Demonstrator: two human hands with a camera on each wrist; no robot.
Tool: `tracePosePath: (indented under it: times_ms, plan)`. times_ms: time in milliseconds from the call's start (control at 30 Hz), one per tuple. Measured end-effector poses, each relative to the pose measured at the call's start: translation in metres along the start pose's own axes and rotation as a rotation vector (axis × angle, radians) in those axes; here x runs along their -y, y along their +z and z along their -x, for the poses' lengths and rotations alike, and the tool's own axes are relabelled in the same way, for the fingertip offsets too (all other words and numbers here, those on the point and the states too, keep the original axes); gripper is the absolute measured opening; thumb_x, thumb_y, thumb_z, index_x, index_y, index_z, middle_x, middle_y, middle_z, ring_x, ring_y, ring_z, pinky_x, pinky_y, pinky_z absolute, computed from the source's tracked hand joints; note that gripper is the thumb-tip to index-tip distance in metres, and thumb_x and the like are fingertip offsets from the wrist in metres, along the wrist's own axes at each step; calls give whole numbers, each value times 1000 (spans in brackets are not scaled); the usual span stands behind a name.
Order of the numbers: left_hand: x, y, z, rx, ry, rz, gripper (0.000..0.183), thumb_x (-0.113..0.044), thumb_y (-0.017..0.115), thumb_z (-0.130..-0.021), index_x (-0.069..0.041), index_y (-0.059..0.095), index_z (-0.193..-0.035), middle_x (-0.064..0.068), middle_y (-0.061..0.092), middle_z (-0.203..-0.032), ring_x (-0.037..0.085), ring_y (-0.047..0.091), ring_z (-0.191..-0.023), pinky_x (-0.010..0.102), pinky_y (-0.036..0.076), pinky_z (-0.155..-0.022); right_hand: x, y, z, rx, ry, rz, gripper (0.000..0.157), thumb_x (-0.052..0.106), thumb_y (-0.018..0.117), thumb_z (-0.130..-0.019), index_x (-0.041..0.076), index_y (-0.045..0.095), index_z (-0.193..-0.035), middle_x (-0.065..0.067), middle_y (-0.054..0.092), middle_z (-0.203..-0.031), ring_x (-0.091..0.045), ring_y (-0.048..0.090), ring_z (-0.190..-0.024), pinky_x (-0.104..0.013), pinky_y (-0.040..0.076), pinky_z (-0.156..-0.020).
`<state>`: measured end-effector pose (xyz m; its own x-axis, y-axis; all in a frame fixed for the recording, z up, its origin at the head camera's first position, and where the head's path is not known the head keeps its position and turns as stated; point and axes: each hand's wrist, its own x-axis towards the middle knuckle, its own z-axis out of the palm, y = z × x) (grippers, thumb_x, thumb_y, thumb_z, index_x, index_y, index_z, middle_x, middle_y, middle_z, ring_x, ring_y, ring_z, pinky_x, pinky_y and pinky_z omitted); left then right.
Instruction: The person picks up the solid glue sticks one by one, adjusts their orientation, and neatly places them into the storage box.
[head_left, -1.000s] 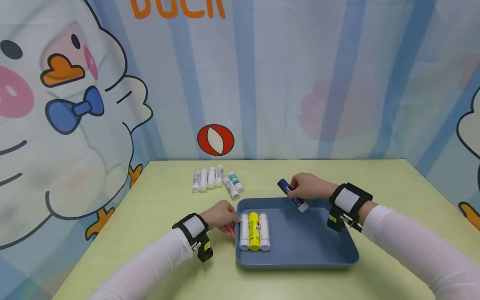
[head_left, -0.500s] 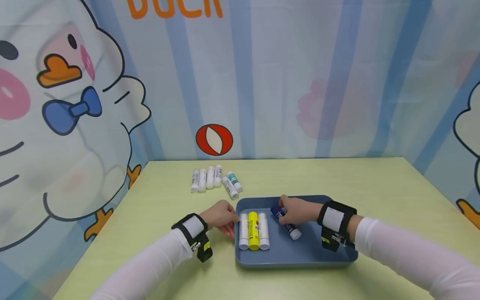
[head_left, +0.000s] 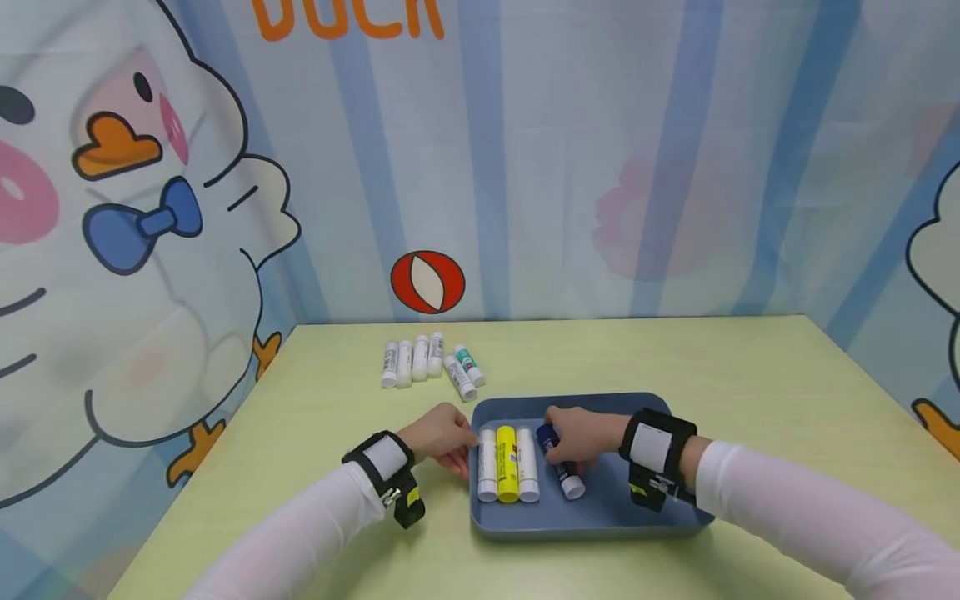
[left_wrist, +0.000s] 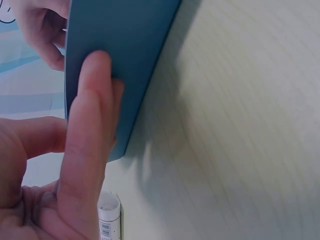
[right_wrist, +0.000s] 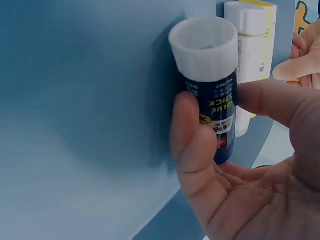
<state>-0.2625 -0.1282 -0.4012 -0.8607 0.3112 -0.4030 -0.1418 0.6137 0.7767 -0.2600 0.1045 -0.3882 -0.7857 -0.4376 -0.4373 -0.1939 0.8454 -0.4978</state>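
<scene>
A dark blue glue stick (right_wrist: 215, 105) with a white end is in my right hand (head_left: 588, 433), between thumb and fingers. It tilts slightly, low over the floor of the blue-grey tray (head_left: 615, 521), just right of three sticks in a row. In that row a yellow glue stick (head_left: 507, 464) lies between a left white stick (head_left: 487, 465) and a right white stick (head_left: 528, 465). My left hand (head_left: 441, 435) pinches the tray's left wall; in the left wrist view its fingers (left_wrist: 92, 100) lie along the outer side and the thumb passes behind the rim.
Behind the tray, toward the left, several white glue sticks (head_left: 420, 358) lie on the pale yellow table (head_left: 337, 500). One stick with a green label (head_left: 470, 364) lies beside them. A printed duck curtain (head_left: 555, 167) hangs along the table's back edge.
My right hand has brought the dark blue glue stick from the tray's back rim down and left, close to the row, turning it more upright in line. My left hand keeps its place.
</scene>
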Motion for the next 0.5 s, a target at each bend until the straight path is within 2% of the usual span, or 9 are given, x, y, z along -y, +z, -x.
tracePosePath:
  times_ms: [200,500]
  plan:
    - [0,2,0,-2,12,11,18,-4,58,-95,3,61,-78,10,64,-58,12,61,-47,22,53,-46,1,5,-1,-28,-9,10,55,20,68,-93,-2,42,-136,-10,59,-93,-17,58,-54,-31,53,-52]
    - [2,2,-2,-1,3,15,14,-4,57,-95,3,63,-85,11,65,-61,13,62,-48,22,53,-47,-1,11,-4,-14,-22,-75,54,16,61,-96,-6,38,-139,-9,59,-91,-19,62,-59,-33,54,-54]
